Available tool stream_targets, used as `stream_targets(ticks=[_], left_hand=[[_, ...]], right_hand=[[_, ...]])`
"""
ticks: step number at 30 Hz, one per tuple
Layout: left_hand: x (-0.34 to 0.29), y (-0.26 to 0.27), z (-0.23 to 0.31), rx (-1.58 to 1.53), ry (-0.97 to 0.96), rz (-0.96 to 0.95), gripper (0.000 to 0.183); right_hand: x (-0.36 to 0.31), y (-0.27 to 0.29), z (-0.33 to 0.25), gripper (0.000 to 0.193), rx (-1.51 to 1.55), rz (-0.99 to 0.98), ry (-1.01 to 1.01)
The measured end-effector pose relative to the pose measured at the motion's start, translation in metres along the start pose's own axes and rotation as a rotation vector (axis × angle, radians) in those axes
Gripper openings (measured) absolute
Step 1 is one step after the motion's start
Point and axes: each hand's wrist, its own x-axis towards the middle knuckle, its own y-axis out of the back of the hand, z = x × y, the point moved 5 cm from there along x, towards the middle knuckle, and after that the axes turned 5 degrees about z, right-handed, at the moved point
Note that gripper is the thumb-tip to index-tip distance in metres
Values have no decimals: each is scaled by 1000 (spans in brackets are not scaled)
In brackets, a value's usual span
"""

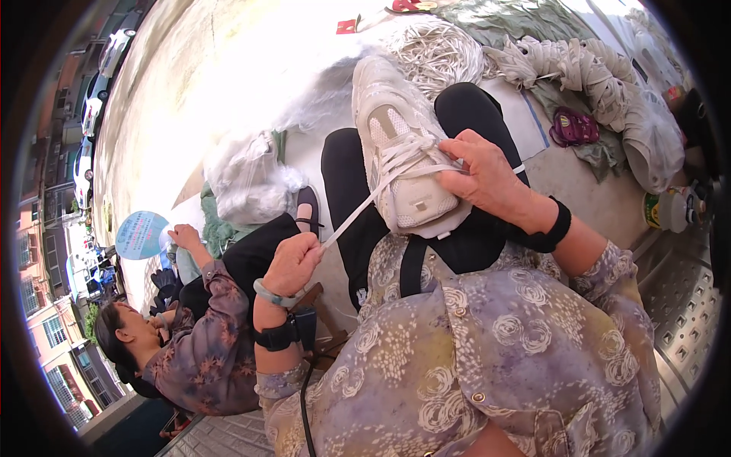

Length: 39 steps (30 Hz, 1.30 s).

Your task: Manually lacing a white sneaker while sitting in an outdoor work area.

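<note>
A whitish sneaker [417, 199] rests across my lap, between my black-trousered knees. White shoelace [407, 158] runs in crossed, loose strands over its front. My left hand [293, 263] is closed around one lace end, pulled taut down and to the left, away from the shoe. At the shoe's right side, my right hand [487, 175] pinches another part of the lace between thumb and fingers, close against the upper. A short white strand shows beyond the right hand. What lies inside either grip is partly hidden by the fingers.
A heap of white laces [434, 53] lies beyond the shoe. Off-white bundled shoes [601, 72] and a maroon pouch [575, 127] lie at right, near a plastic jar [668, 212]. At left are a plastic bag [251, 175], a seated person [205, 335] and a blue round fan [142, 234].
</note>
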Motion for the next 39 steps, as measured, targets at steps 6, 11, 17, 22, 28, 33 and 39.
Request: stream_targets(ticks=[6, 11, 17, 22, 28, 33, 39], left_hand=[[-51, 0, -51, -370, 264, 47, 14], [-12, -12, -20, -157, 189, 45, 17], [34, -22, 56, -159, -276, 424, 36], [58, -35, 72, -293, -168, 409, 42], [76, -55, 50, -569, -69, 330, 34], [72, -53, 59, -607, -66, 302, 25], [54, -27, 76, -770, -115, 282, 23]], right_hand=[[2, -6, -3, 37, -8, 2, 98], [0, -2, -1, 30, 40, 23, -7], [6, -5, -2, 27, 65, 42, -12], [14, -5, -1, 26, 25, 73, 2], [19, -1, 9, 26, -10, 127, 68], [16, -2, 19, 27, -9, 60, 25], [11, 1, 19, 25, -3, 43, 9]])
